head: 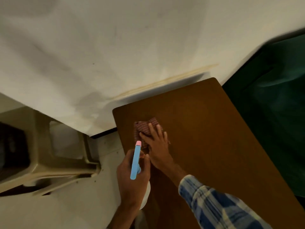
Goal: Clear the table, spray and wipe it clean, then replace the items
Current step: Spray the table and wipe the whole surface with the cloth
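Note:
A brown wooden table (pixel 206 129) runs from the middle of the view to the lower right. A reddish checked cloth (pixel 143 128) lies near its far left corner. My right hand (pixel 156 146) presses flat on the cloth, fingers spread. My left hand (pixel 132 176) grips a spray bottle (pixel 136 160) with a blue head and pink nozzle, held over the table's left edge with the nozzle pointing toward the cloth. The bottle's white body shows below my hand.
A white wall (pixel 115 47) stands behind the table. A beige plastic chair (pixel 49 162) sits on the pale floor to the left. A dark green cloth-covered surface (pixel 272 113) borders the table on the right.

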Available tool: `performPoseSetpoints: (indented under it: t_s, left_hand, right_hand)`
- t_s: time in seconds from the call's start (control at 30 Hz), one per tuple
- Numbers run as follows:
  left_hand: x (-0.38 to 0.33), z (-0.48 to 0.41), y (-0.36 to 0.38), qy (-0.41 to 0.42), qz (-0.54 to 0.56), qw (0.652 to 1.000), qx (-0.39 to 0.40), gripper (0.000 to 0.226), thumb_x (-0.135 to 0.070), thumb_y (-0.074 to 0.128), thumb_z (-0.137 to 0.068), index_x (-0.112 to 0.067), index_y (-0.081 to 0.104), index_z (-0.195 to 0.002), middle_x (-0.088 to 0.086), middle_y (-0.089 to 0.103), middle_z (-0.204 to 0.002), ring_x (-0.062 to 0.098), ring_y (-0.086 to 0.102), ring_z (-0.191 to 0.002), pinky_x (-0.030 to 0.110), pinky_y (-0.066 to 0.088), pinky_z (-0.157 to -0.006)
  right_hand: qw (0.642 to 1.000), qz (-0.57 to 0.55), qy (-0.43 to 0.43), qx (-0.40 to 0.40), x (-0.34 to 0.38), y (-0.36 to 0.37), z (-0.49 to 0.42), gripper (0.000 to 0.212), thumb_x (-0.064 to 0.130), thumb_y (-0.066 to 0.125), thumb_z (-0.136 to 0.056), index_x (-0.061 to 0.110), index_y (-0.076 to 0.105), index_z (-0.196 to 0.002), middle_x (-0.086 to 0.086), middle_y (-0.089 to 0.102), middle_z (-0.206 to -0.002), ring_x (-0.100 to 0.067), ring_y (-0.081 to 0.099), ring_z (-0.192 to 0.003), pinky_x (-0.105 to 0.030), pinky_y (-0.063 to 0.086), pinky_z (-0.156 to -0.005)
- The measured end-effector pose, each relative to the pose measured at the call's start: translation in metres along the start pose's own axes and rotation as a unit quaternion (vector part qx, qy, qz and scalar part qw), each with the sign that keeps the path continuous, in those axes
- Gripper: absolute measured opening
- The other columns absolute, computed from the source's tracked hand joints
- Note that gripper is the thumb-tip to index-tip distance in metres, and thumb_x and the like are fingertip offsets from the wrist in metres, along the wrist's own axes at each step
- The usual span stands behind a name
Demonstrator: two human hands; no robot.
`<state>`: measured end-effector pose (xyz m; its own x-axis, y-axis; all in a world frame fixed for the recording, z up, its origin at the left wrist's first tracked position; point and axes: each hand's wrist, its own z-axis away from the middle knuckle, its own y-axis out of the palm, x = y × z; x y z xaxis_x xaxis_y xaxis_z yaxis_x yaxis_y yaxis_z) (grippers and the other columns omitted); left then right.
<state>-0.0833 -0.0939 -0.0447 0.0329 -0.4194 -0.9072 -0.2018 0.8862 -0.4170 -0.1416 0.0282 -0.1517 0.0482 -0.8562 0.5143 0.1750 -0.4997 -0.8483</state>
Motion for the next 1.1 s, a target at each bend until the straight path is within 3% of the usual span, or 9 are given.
performPoseSetpoints:
  t_s: [0.07, 0.17, 0.27, 0.5, 0.63, 0.73, 0.87, 1.03, 1.1]
  left_hand:
    - [0.018, -0.003, -0.018, -0.015, -0.010, 1.000, -0.009, 0.024, -0.017, 0.079, -0.081, -0.023, 0.063, -0.098, -0.015, 0.057, -0.068, 0.011, 0.062, -0.064, 0.017, 0.057, -0.059]
    - [0.036, -0.012, -0.041, -0.009, -0.020, 0.999, -0.035, 0.022, -0.022, 0.077, -0.079, -0.018, 0.063, -0.096, -0.009, 0.058, -0.067, 0.014, 0.061, -0.061, 0.018, 0.057, -0.060]
    - [0.041, -0.021, -0.061, -0.020, 0.001, 0.998, -0.057, 0.021, -0.024, 0.075, -0.080, -0.026, 0.059, -0.094, -0.013, 0.057, -0.065, 0.012, 0.062, -0.064, 0.009, 0.052, -0.057]
    - [0.059, -0.045, -0.085, -0.023, 0.013, 0.997, -0.070, 0.026, -0.019, 0.077, -0.080, -0.027, 0.059, -0.098, -0.018, 0.056, -0.068, 0.011, 0.062, -0.065, 0.007, 0.051, -0.059]
    - [0.055, -0.053, -0.088, 0.009, 0.007, 0.997, -0.073, 0.051, -0.006, 0.081, -0.079, -0.044, 0.048, -0.091, -0.020, 0.049, -0.064, 0.016, 0.058, -0.062, 0.005, 0.047, -0.057]
    - [0.045, -0.053, -0.086, 0.010, 0.010, 0.997, -0.075, 0.057, -0.007, 0.080, -0.081, -0.050, 0.044, -0.093, -0.015, 0.051, -0.065, 0.022, 0.057, -0.063, 0.015, 0.051, -0.056]
    - [0.033, -0.045, -0.081, 0.009, 0.036, 0.998, -0.042, 0.034, -0.010, 0.076, -0.087, -0.035, 0.054, -0.094, -0.012, 0.056, -0.068, 0.018, 0.058, -0.059, 0.022, 0.054, -0.052]
    - [0.016, -0.025, -0.062, 0.026, 0.008, 0.999, -0.019, 0.017, -0.014, 0.074, -0.087, -0.023, 0.060, -0.089, -0.016, 0.052, -0.065, 0.013, 0.057, -0.057, 0.015, 0.050, -0.052]
    - [0.009, -0.014, -0.049, 0.028, 0.012, 1.000, -0.004, 0.013, -0.014, 0.073, -0.088, -0.022, 0.062, -0.089, -0.013, 0.057, -0.067, 0.015, 0.059, -0.058, 0.020, 0.053, -0.052]
  right_hand:
    - [0.993, 0.044, -0.096, 0.058, 0.026, 0.019, -0.018, 0.059, 0.045, 0.050, -0.099, 0.036, 0.032, -0.156, -0.001, -0.005, -0.171, -0.033, -0.017, -0.155, -0.061, -0.003, -0.123]
    - [0.975, 0.092, -0.171, 0.113, 0.047, 0.026, -0.062, 0.056, 0.028, 0.057, -0.097, 0.033, 0.042, -0.151, 0.000, -0.002, -0.171, -0.033, -0.015, -0.155, -0.061, -0.002, -0.124]
    - [0.965, 0.142, -0.179, 0.130, 0.065, 0.019, -0.114, 0.049, 0.021, 0.058, -0.094, 0.029, 0.052, -0.142, -0.002, 0.005, -0.171, -0.034, -0.010, -0.156, -0.063, 0.004, -0.123]
    - [0.963, 0.193, -0.135, 0.134, 0.101, 0.010, -0.163, 0.052, 0.028, 0.051, -0.100, 0.021, 0.042, -0.150, -0.010, 0.024, -0.164, -0.039, 0.002, -0.155, -0.060, 0.007, -0.125]
    - [0.952, 0.202, -0.160, 0.163, 0.090, 0.008, -0.122, 0.055, 0.026, 0.051, -0.101, 0.025, 0.036, -0.154, -0.006, 0.007, -0.170, -0.036, -0.015, -0.155, -0.062, 0.003, -0.124]
    - [0.946, 0.181, -0.203, 0.176, 0.073, 0.009, -0.067, 0.059, 0.023, 0.057, -0.096, 0.027, 0.040, -0.152, -0.005, 0.004, -0.171, -0.036, -0.018, -0.154, -0.064, 0.004, -0.123]
    - [0.942, 0.157, -0.213, 0.206, 0.060, 0.010, 0.013, 0.068, 0.024, 0.053, -0.095, 0.034, 0.027, -0.157, 0.001, -0.009, -0.171, -0.032, -0.026, -0.152, -0.061, 0.000, -0.124]
    - [0.937, 0.099, -0.218, 0.256, 0.041, -0.003, 0.114, 0.078, 0.010, 0.061, -0.091, 0.039, 0.028, -0.155, 0.008, -0.019, -0.168, -0.023, -0.033, -0.150, -0.054, -0.011, -0.123]
    - [0.941, 0.086, -0.210, 0.253, 0.019, -0.015, 0.132, 0.081, 0.006, 0.060, -0.092, 0.042, 0.025, -0.156, 0.012, -0.019, -0.168, -0.020, -0.031, -0.151, -0.050, -0.013, -0.122]
